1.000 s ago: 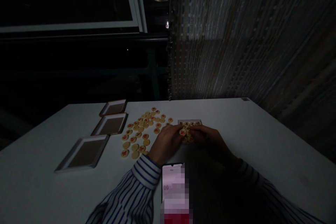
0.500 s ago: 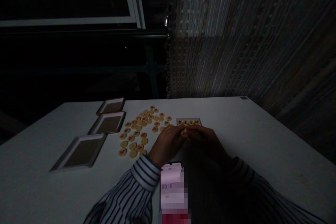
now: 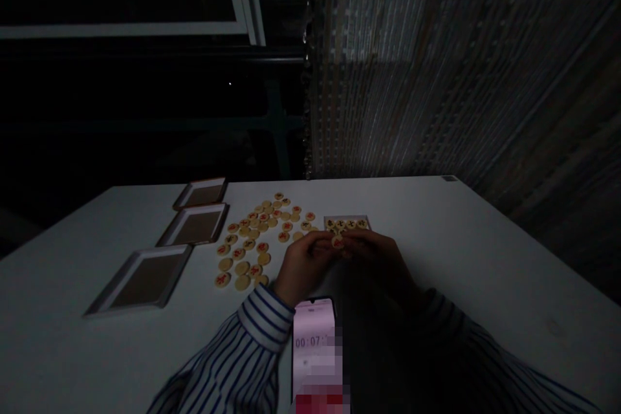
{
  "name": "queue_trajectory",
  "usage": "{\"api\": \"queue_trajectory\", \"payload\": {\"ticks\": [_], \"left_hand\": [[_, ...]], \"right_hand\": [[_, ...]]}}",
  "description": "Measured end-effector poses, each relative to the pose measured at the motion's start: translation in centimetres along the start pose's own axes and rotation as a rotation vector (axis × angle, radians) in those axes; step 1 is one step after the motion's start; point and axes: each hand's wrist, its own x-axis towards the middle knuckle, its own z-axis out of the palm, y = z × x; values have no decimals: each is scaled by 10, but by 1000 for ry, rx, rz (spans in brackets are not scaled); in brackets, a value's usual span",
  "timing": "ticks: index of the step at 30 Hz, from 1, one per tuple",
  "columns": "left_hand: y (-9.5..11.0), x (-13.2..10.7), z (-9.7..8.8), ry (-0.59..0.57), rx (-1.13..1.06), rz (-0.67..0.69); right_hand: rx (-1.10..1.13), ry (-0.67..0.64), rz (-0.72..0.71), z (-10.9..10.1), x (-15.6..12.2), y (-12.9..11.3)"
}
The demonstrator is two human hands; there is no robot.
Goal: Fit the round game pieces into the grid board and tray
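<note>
Between the fingertips of my left hand [image 3: 301, 266] and my right hand [image 3: 383, 260] is a round, pale Chinese chess piece [image 3: 337, 242] with a red character. Both hands are closed and their fingertips meet at it; the thumbs and the other fingers are partly hidden in shadow. Just beyond them lies a shallow open box [image 3: 346, 218] holding a row of pieces with dark characters. My hands cover its near part. Many loose Chinese chess pieces [image 3: 253, 233] are spread left of my hands, some showing red or dark characters and others blank sides up.
Three shallow open trays [image 3: 145, 279] stand in a line on the left of the white table [image 3: 466, 252]. A lit phone [image 3: 314, 323] showing a timer lies below my hands, beside my left cuff. A hanging curtain [image 3: 388, 77] borders the table's far side.
The whole view has shifted slightly. My hands stay together over the near part of the box, with the red-lettered piece still at their fingertips.
</note>
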Motion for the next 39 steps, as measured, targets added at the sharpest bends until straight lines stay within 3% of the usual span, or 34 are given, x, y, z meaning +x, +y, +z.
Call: {"api": "queue_trajectory", "payload": {"ticks": [10, 17, 31, 39], "left_hand": [[8, 0, 0, 34, -152, -65], [8, -1, -2, 34, -112, -81], [6, -3, -4, -124, -55, 29], [12, -3, -3, -7, -18, -20]], "right_hand": [[-65, -6, -52, -1, -3, -5], [-59, -17, -61, 0, -3, -1], [-58, -33, -54, -2, -3, -4], [-41, -62, -32, -3, -3, -2]]}}
